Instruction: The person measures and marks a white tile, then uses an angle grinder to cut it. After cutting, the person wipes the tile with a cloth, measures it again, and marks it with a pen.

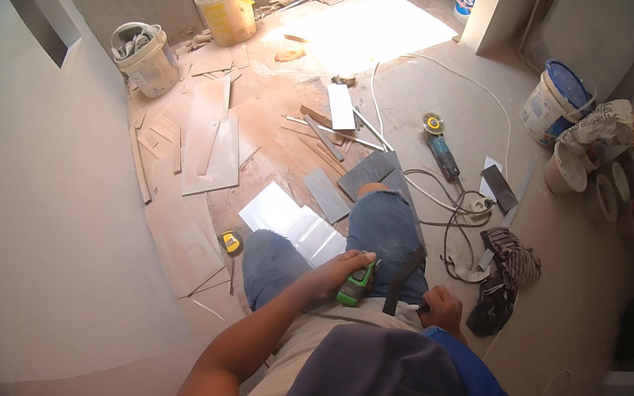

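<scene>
My left hand (pixel 333 277) is closed around a green and dark grey tape measure (pixel 355 285), held over my lap between the thighs. My right hand (pixel 442 308) is curled at my right hip, beside a dark strap (pixel 404 278); what its fingers hold is hidden. Beyond my knees, white tile pieces (pixel 272 207) lie on the floor next to grey tile pieces (pixel 325 194). A yellow and black tape measure (pixel 231 243) rests on the floor left of my left knee.
An angle grinder (pixel 443 154) lies at the right, its dark cord (pixel 444 222) looping near a crumpled cloth (pixel 508 270). Tile boards (pixel 211 149) and offcuts cover the left floor. Buckets stand at the back, including a yellow-white bucket (pixel 226 15), and a blue-lidded bucket (pixel 557 100) at the right.
</scene>
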